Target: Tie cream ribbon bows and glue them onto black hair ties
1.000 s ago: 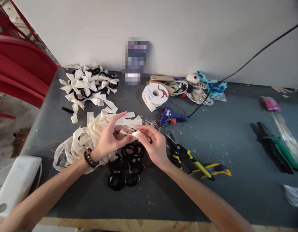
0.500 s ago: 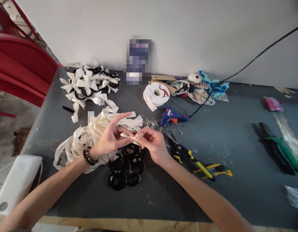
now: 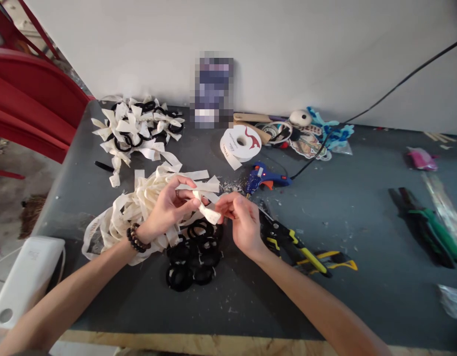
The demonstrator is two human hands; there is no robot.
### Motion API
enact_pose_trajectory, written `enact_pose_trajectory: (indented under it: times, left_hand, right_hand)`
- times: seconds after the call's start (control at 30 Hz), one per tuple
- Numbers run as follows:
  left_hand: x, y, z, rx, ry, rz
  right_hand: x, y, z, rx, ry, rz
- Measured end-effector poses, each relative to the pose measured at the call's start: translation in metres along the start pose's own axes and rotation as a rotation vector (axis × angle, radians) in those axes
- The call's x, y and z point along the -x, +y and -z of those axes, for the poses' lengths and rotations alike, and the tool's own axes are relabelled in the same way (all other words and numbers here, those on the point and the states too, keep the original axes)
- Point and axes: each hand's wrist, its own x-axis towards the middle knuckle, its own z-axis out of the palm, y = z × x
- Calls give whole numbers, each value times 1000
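A short strip of cream ribbon [image 3: 207, 210], bent into a loop, is held between both hands above the table. My left hand [image 3: 169, 207], with a bead bracelet at the wrist, pinches its upper end with fingers curled. My right hand [image 3: 241, 222] pinches its lower end. Under my left hand lies a heap of cut cream ribbon strips [image 3: 139, 207]. Just below the hands sits a cluster of black hair ties [image 3: 193, 257].
Finished ribbon bows on black ties [image 3: 134, 128] are piled at the back left. A white ribbon spool [image 3: 241, 143], a blue glue gun [image 3: 263, 178] with its cord, yellow-handled pliers [image 3: 298, 247] and green-handled pliers [image 3: 428, 227] lie to the right. A white box [image 3: 24, 279] sits at the left edge.
The ribbon piece has turned from lying flat between the hands to slanting down to the right. My left fingers have curled in; my right hand has shifted slightly right.
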Motion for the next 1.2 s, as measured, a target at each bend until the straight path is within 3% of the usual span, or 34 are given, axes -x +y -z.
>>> enact_pose_trajectory:
  times: [0.1,0.27,0.53,0.73,1.0,1.2]
  left_hand:
    - [-2,-1,1,-14,-63,35]
    - [-2,2,0,-126,-67,69]
    - [-1,0,4,-245,-76,20]
    - [1,0,1,-402,-71,-77]
    - [5,1,-5,-629,70,-334]
    - [5,-1,-5,-714,117,-412]
  right_hand:
    - [2,-5,-3,103,-7,9]
    - [6,-10,-7,276,-28,30]
    - [8,-12,-9,433,-20,144]
    - [8,-12,-8,592,5,293]
    - [5,-12,-9,649,56,417]
    - [5,-9,-11,703,80,462]
